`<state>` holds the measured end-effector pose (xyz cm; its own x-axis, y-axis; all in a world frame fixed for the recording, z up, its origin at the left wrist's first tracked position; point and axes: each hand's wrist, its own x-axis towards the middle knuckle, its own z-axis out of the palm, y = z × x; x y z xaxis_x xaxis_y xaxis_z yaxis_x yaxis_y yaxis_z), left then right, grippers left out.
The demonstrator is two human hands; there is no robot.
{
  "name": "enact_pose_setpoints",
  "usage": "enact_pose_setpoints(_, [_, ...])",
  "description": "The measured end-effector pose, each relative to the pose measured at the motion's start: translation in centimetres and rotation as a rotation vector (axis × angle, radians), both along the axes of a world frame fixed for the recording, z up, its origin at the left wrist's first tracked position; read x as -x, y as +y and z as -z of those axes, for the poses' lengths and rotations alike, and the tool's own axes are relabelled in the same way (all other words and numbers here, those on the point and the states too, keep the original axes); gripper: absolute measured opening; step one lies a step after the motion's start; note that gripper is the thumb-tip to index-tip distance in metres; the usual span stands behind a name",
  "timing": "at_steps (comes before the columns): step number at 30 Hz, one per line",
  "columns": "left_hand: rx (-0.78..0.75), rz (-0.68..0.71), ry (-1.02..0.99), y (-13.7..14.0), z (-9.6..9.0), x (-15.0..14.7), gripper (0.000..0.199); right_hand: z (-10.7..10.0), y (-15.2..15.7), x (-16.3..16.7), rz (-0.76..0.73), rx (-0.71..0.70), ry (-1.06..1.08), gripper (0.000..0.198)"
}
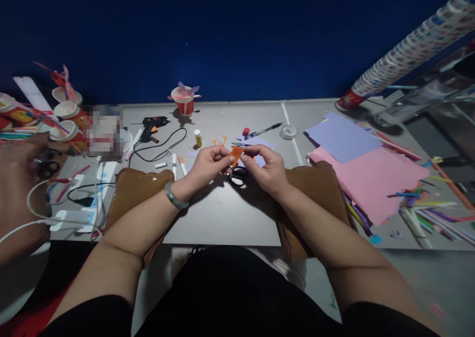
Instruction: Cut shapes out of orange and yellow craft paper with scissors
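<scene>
A small piece of orange paper point(236, 155) is held up between my two hands over the middle of the table. My left hand point(210, 165), with a green bangle at its wrist, pinches the paper's left side. The fingers of my right hand point(266, 168) are closed on its right side. Just beneath lies a pair of scissors point(237, 179) with black handles, partly hidden by the hands and paper. Orange paper scraps point(219, 142) and purple paper lie behind the hands. A small bottle point(198, 138) with a white cap stands behind my left hand.
A black glue gun point(152, 128) and its cord lie back left, with a decorated paper cup point(184, 101) behind. Purple sheets point(343, 136) and pink sheets point(371, 178) spread on the right. Another person's arm point(22, 193) reaches in at left, beside a power strip point(102, 191).
</scene>
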<state>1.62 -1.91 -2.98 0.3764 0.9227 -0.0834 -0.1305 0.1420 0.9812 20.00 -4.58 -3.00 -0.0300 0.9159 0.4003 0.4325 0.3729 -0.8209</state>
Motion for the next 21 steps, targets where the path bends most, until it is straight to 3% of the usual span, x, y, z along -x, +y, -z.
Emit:
enact_pose_setpoints(10, [0.016, 0.032, -0.011, -0.28, -0.27, -0.28, 0.031, 0.09, -0.48, 0.46, 0.079, -0.06, -0.034, 0.011])
enact_pose_setpoints(21, [0.104, 0.014, -0.013, -0.04, -0.43, -0.09, 0.029, 0.2, 0.34, 0.13, 0.086, 0.088, 0.141, 0.017])
